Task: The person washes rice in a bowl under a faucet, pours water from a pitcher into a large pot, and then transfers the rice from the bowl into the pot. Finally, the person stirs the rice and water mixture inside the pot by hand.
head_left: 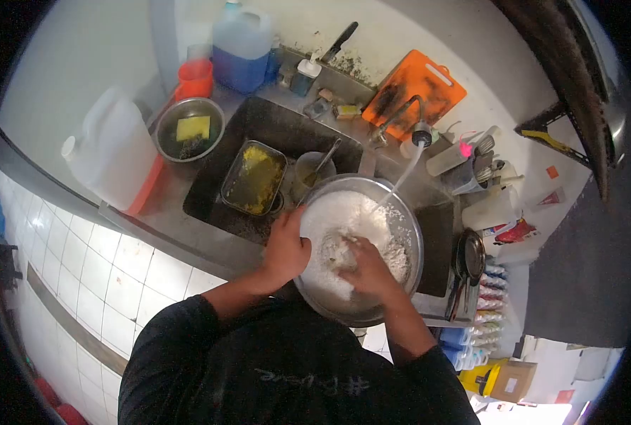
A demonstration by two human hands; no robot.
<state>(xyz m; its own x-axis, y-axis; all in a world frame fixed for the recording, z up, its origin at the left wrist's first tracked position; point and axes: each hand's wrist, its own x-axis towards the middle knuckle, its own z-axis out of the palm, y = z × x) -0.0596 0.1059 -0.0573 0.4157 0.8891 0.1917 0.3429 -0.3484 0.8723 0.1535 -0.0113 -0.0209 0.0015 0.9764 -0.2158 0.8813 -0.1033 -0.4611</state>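
A large steel bowl (403, 205) filled with white grains and cloudy water sits over the sink's near edge. My left hand (285, 248) grips the bowl's left rim. My right hand (367, 271) is down inside the bowl, fingers curled in the wet white grains (344, 212). A stream of water falls from the tap (420, 132) into the bowl's far side.
In the black sink (273, 127) lie a steel tray (254, 177) with yellow residue and a cup (312, 172) with a spoon. A steel bowl (189, 127) holds a yellow sponge. White jug (110, 152), blue jug (241, 46), orange board (413, 91), black pan (470, 258) stand around.
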